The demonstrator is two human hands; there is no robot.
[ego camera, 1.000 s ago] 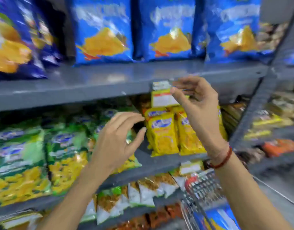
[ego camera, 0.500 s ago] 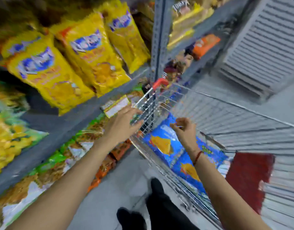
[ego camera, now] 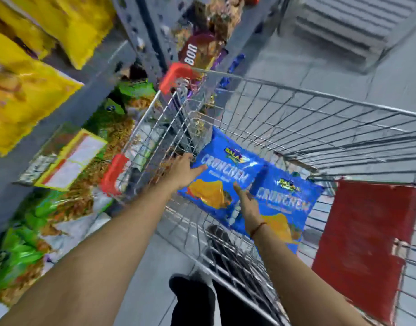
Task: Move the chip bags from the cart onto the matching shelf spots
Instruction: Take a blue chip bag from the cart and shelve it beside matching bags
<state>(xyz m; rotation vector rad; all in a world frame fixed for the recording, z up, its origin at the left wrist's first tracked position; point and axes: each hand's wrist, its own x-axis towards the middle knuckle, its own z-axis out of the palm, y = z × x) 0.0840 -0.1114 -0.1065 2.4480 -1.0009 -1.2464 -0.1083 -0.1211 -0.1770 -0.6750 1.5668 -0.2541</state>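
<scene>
Two blue Crunchem chip bags lie in the wire cart [ego camera: 319, 107]. My left hand [ego camera: 184, 169] grips the upper left edge of the nearer blue bag [ego camera: 216, 182], fingers over its face. My right hand [ego camera: 247, 202] presses on that bag's lower right edge, where it overlaps the second blue bag [ego camera: 289, 208]. The nearer bag sits tilted between both hands. On the left stand the grey shelves [ego camera: 89, 90] with yellow chip bags [ego camera: 26, 100] above and green bags [ego camera: 21, 250] below.
A red flap [ego camera: 366, 243] hangs at the cart's near right end. Red corner guards [ego camera: 176, 76] sit on the cart rim beside the shelf upright. A yellow price tag [ego camera: 70, 158] sticks out from the shelf edge. My dark shoes [ego camera: 192, 300] stand on the grey floor.
The view swung from the shelves down into the cart. Both hands dropped from shelf height into the basket and closed on the nearer blue bag.
</scene>
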